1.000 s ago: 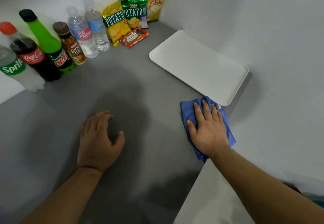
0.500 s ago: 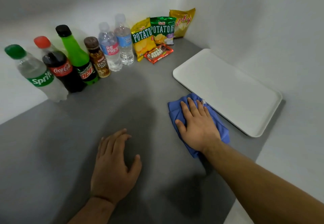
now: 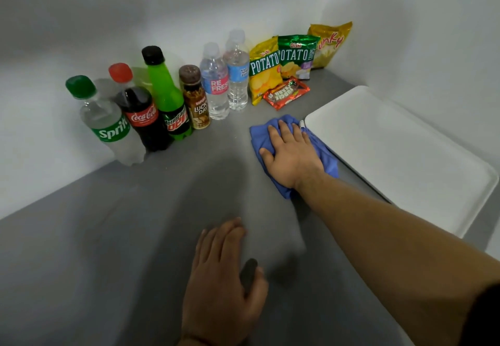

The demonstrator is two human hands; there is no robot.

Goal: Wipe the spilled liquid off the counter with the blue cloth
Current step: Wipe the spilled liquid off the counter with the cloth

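Note:
The blue cloth [image 3: 260, 137] lies flat on the grey counter [image 3: 108, 237], right beside the near corner of the white tray. My right hand [image 3: 290, 153] presses down on it, palm flat and fingers spread over the fabric. My left hand [image 3: 221, 283] rests flat on the counter nearer to me, fingers together, holding nothing. I cannot make out any liquid on the counter; only dark shadows fall across its middle.
A white tray [image 3: 392, 150] lies at the right by the wall. Several drink bottles [image 3: 151, 104] stand in a row along the back wall. Chip bags [image 3: 286, 58] and a red snack bar [image 3: 286, 92] fill the far corner.
My right hand has slid the blue cloth away from me along the tray's edge, toward the snacks. The left hand stays planted on the counter. The view has tilted up.

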